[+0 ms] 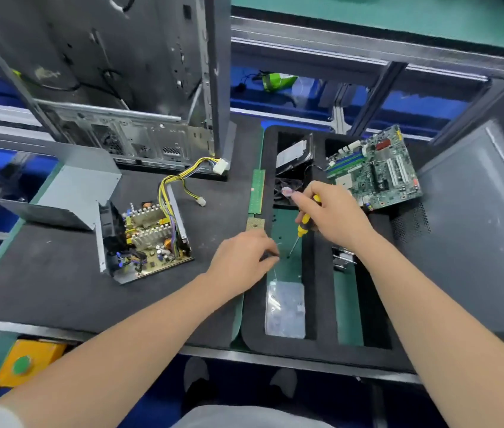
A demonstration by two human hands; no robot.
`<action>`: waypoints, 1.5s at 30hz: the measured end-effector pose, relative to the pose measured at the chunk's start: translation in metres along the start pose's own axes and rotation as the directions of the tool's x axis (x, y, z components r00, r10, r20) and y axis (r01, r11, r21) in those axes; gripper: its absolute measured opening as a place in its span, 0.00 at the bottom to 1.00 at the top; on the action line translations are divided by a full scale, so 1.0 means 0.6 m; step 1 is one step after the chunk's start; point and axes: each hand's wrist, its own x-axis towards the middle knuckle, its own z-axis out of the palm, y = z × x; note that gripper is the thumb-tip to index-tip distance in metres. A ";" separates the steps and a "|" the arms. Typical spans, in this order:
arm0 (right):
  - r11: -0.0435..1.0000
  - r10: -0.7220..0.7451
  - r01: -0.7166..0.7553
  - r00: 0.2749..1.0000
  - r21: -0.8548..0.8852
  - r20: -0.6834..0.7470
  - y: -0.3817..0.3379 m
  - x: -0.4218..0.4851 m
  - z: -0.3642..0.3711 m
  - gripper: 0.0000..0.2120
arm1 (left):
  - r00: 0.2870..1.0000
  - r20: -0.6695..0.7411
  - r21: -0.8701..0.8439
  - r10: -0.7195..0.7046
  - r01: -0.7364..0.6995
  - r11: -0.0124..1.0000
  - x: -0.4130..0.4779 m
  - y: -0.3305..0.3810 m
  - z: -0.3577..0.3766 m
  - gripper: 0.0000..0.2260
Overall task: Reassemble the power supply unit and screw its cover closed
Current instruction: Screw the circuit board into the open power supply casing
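Black felt-like foam mat [44,273], open steel power supply [145,239], yellow-handled screwdriver [301,228]

PSU [145,239]: open, circuit board and heatsinks exposed; sits on desk [44,273], left of centre.
Cover [74,193]: grey bent sheet metal, off, just behind-left of PSU.
Cable harness [176,180]: yellow-black, runs rearward to white connector.

The screwdriver [304,225] has a yellow handle banded with black. On the left, the open power supply unit [145,239] shows a tan board, silver fins and copper-coloured coils. Its cables [176,180] are yellow and black with white plugs. Its cover [74,193] is plain grey. Far right, the motherboard [374,171] is green (blue, white and red parts on it). The foam tray [324,273] is black, with green showing through its cut-outs.
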 end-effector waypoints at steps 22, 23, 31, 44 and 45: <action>0.943 -0.327 0.334 0.921 0.003 0.209 -0.139 0.050 0.064 0.09 | 0.875 -0.405 0.042 -0.266 0.308 0.950 -0.063 -0.137 -0.235 0.14; 0.909 -0.393 0.415 0.887 -0.043 0.241 -0.169 0.058 0.083 0.07 | 0.886 -0.356 0.061 -0.298 0.340 0.938 -0.085 -0.155 -0.252 0.14; 0.524 -0.561 0.720 0.694 -0.456 0.451 -0.334 0.090 0.225 0.19 | 0.932 0.014 0.354 -0.361 0.333 0.874 -0.188 -0.253 -0.271 0.46; 0.370 -0.391 0.750 0.662 -0.549 0.640 -0.360 0.156 0.278 0.40 | 0.881 0.262 0.373 -0.393 0.284 0.884 -0.172 -0.313 -0.275 0.71; 0.355 -0.401 0.755 0.656 -0.552 0.639 -0.356 0.156 0.281 0.40 | 0.885 0.261 0.378 -0.386 0.274 0.884 -0.172 -0.316 -0.275 0.71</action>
